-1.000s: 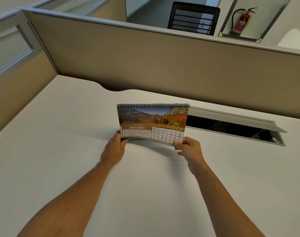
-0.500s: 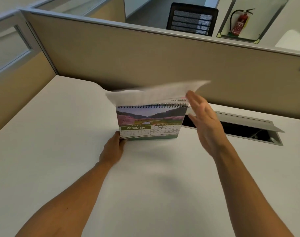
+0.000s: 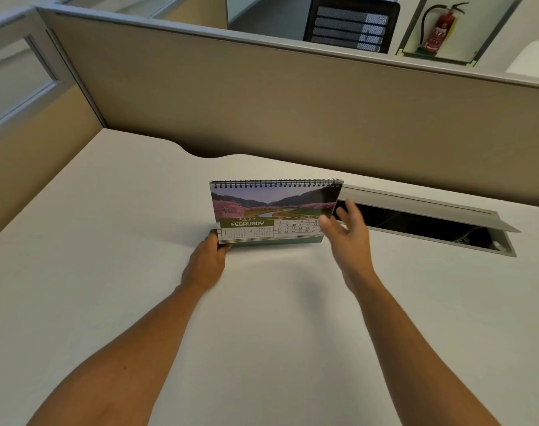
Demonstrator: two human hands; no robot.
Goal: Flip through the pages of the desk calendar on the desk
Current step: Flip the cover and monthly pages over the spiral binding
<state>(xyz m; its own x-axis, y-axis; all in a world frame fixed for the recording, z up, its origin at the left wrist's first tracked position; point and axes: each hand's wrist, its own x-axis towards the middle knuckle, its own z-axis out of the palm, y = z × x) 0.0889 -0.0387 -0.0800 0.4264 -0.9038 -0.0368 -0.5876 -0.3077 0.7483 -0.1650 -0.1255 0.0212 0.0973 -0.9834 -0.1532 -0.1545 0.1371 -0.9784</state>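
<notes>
Forearms: two bare forearms reach from the near edge of the white desk top toward its middle.
Left hand: the left hand sits at the near left bottom corner of the spiral-bound desk calendar; its fingers are closed on that corner, thumb at the front, the other fingers hidden behind the card.
Right hand: the right hand hangs at the calendar's right edge with fingers spread and loose, grasping nothing; the thumb tip overlaps the lower right of the date grid, but whether it touches the page I cannot tell.
Calendar: it stands upright near the middle of the desk, black wire binding along its top, facing the person; the page showing reads FEBRUARY on a green band under a photo of pink blossom trees, a river and hills, with a white date grid to the right.
Cable slot: just beyond and to the right of the calendar, a long grey cable hatch is set in the desk's far edge, its lid raised over a dark opening.
Partition: a beige fabric partition with grey metal trim runs along the desk's far edge and left side.
Beyond: a black mesh-backed office chair and a red fire extinguisher stand past the partition.
</notes>
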